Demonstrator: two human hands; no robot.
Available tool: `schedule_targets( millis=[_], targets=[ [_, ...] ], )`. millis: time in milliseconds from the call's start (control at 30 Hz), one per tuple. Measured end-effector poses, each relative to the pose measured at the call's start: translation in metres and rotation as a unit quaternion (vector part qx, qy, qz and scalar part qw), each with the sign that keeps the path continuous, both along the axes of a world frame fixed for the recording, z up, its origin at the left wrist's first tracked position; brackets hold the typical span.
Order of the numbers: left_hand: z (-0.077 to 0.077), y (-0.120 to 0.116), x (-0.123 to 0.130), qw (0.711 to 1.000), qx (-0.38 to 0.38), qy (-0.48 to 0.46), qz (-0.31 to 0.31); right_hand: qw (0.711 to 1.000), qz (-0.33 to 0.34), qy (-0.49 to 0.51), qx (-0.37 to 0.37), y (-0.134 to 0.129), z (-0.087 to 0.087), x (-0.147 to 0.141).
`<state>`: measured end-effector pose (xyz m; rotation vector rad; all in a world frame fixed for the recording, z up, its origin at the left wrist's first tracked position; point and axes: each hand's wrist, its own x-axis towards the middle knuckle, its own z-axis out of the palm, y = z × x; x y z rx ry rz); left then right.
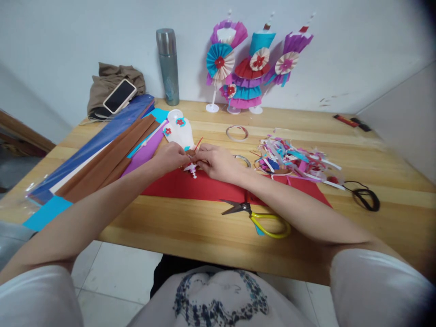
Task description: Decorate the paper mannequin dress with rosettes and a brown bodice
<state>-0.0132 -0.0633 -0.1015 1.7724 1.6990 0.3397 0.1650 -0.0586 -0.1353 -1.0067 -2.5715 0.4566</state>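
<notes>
A small white dress-form stand point(180, 132) lies on its side, its round base away from me and its twisted white tip point(194, 172) toward me. Red flowers on blue backing decorate its white covering. At its narrow upper part, my left hand point(172, 155) is closed, fingertips pinching the form by a brown paper piece point(190, 153). My right hand point(218, 161) is closed too, thumb and fingers pinched at the same spot from the right. A thin red strip point(199, 143) sticks up between the hands. The fingers partly hide what they pinch.
Red paper point(173, 188) lies under the hands, with yellow-handled scissors point(269, 222) in front. Folded coloured papers point(109, 159) are at left, paper scraps point(293, 159) at right. Decorated dress forms point(220, 63) and a thermos point(168, 68) stand by the wall. A tape roll point(237, 139) lies behind.
</notes>
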Motion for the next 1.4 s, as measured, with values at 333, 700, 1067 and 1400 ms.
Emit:
schedule_targets(
  millis=[333,700,1067,1400],
  targets=[
    [-0.008,0.001,-0.005,1.000,0.012,0.005,-0.008,0.998,-0.011,-0.048,0.040,-0.004,0.003,-0.003],
    [-0.013,0.002,-0.005,1.000,-0.004,0.000,-0.010,0.952,-0.079,0.207,-0.211,0.019,-0.007,-0.002],
    [-0.014,0.001,-0.004,1.000,0.010,0.001,0.002,0.994,-0.027,0.077,-0.071,0.012,-0.002,-0.002],
    [-0.004,-0.004,-0.002,1.000,0.009,0.012,0.000,0.997,-0.010,0.066,-0.043,0.010,-0.009,0.000]
  ],
)
